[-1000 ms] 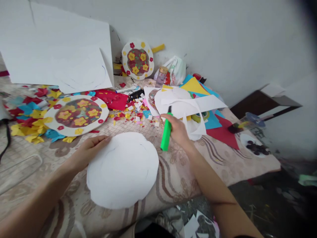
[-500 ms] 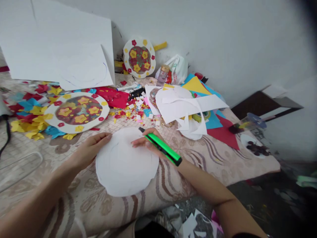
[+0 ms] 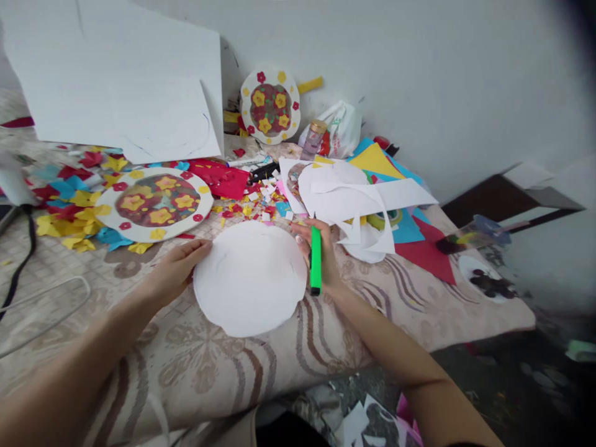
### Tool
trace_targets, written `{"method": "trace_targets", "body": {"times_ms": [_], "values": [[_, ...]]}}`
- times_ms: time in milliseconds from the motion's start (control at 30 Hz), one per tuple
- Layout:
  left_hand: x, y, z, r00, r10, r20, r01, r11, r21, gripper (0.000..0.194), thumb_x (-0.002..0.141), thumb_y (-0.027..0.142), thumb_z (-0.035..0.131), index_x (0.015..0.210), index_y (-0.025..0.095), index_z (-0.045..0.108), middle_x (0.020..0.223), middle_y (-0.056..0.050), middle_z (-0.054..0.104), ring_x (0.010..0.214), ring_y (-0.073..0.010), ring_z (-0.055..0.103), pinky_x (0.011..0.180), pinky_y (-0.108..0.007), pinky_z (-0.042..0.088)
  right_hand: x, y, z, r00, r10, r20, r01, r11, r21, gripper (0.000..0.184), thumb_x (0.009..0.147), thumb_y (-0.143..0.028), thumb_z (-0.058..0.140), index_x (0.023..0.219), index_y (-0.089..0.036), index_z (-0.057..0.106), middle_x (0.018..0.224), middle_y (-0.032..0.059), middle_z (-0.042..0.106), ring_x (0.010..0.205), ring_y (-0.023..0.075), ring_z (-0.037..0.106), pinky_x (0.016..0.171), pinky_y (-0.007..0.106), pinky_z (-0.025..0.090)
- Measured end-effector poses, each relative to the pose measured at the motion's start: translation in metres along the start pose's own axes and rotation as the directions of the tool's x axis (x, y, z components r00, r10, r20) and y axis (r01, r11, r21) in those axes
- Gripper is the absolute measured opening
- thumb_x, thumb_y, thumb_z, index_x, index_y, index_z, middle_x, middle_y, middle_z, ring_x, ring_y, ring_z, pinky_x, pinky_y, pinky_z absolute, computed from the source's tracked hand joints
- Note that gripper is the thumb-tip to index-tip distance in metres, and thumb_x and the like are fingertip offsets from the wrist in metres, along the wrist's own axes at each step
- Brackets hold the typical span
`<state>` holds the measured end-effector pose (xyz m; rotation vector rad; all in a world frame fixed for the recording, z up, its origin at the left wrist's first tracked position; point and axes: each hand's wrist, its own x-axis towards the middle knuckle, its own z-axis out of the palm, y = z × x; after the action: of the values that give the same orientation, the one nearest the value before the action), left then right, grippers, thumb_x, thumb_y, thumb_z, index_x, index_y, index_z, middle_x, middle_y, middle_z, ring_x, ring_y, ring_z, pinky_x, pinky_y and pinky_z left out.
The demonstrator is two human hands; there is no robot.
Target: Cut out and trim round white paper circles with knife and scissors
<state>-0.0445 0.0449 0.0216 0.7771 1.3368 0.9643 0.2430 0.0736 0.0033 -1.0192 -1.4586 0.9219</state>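
A round white paper cutout (image 3: 249,279) with a slightly wavy edge lies in front of me on the patterned cloth. My left hand (image 3: 179,267) pinches its left edge between thumb and fingers. On the opposite side, my right hand (image 3: 329,257) is closed around a green utility knife (image 3: 316,264), whose tip points away from me. The right fingertips are close to the cutout's upper right edge; whether they touch it is unclear. Faint pencil-like marks show on the paper.
Beyond the cutout lie a flower-decorated disc (image 3: 156,233), folded paper flowers (image 3: 77,208) and scattered paper bits. Loose white sheets (image 3: 344,195) and coloured paper (image 3: 428,251) are at right. A decorated disc (image 3: 270,133) leans near the wall, beside a large white board (image 3: 112,74).
My right hand has moved from over the cutout to its right edge. The utility knife has swung from slanting to pointing almost straight away. The cutout appears flatter and slightly farther off.
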Motion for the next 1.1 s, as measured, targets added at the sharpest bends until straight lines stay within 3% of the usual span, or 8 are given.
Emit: {"method": "trace_targets", "body": {"times_ms": [167, 300, 533, 667, 900, 1100], "values": [[0.002, 0.004, 0.001, 0.996, 0.019, -0.092, -0.025, 0.998, -0.060, 0.027, 0.069, 0.038, 0.081, 0.082, 0.019, 0.067, 0.066, 0.002, 0.065, 0.056, -0.0131, 0.058, 0.046, -0.020, 0.045, 0.004, 0.008, -0.007, 0.999, -0.010, 0.042, 0.012, 0.999, -0.040, 0.042, 0.090, -0.043, 0.068, 0.123, -0.027, 0.047, 0.130, 0.0119, 0.065, 0.124, 0.0266, 0.063, 0.106, 0.048, 0.050], [-0.001, 0.008, 0.003, 0.995, 0.032, -0.096, -0.039, 0.996, -0.078, 0.024, 0.074, 0.036, 0.079, 0.081, 0.018, 0.064, 0.064, 0.003, 0.064, 0.058, -0.0132, 0.057, 0.049, -0.021, 0.044, 0.005, 0.008, -0.008, 0.997, 0.034, 0.076, -0.034, 0.999, -0.008, 0.042, 0.087, -0.039, 0.071, 0.121, -0.027, 0.048, 0.123, 0.0104, 0.067, 0.118, 0.0257, 0.065, 0.097, 0.044, 0.054], [0.000, 0.010, 0.002, 0.997, 0.068, -0.018, -0.070, 0.995, -0.068, 0.051, 0.092, 0.065, 0.053, 0.099, 0.016, 0.066, 0.080, -0.005, 0.073, 0.071, -0.0199, 0.066, 0.059, -0.028, 0.050, 0.011, 0.016, -0.018, 0.990, 0.109, 0.087, -0.110, 0.994, -0.001, 0.044, 0.085, -0.037, 0.071, 0.121, -0.029, 0.048, 0.102, 0.0028, 0.069, 0.085, 0.0180, 0.070, 0.072, 0.031, 0.057], [0.003, 0.007, -0.001, 0.988, 0.147, -0.041, -0.149, 0.988, -0.034, 0.049, 0.090, 0.061, 0.060, 0.109, 0.015, 0.065, 0.088, -0.005, 0.073, 0.074, -0.0173, 0.065, 0.064, -0.026, 0.051, 0.013, 0.019, -0.019, 0.994, 0.083, 0.069, -0.083, 0.997, -0.004, 0.042, 0.084, -0.037, 0.072, 0.117, -0.029, 0.049, 0.095, 0.0010, 0.071, 0.076, 0.0158, 0.068, 0.067, 0.029, 0.055], [0.004, 0.003, -0.004, 0.979, 0.199, -0.038, -0.198, 0.979, 0.038, 0.054, 0.073, 0.047, 0.080, 0.115, 0.016, 0.066, 0.088, -0.004, 0.071, 0.073, -0.0146, 0.065, 0.063, -0.024, 0.053, 0.013, 0.019, -0.019, 0.994, 0.087, 0.070, -0.086, 0.996, -0.011, 0.040, 0.083, -0.035, 0.071, 0.116, -0.027, 0.050, 0.093, 0.0013, 0.072, 0.077, 0.0174, 0.069, 0.064, 0.030, 0.055], [0.001, 0.006, -0.005, 0.973, 0.230, 0.030, -0.232, 0.959, 0.162, 0.058, 0.070, 0.047, 0.081, 0.120, 0.020, 0.067, 0.099, -0.006, 0.076, 0.084, -0.0207, 0.070, 0.068, -0.028, 0.056, 0.013, 0.017, -0.018, 0.992, 0.109, 0.062, -0.109, 0.994, -0.002, 0.039, 0.082, -0.035, 0.070, 0.114, -0.029, 0.050, 0.092, 0.0017, 0.072, 0.075, 0.0186, 0.069, 0.063, 0.032, 0.055]]}}
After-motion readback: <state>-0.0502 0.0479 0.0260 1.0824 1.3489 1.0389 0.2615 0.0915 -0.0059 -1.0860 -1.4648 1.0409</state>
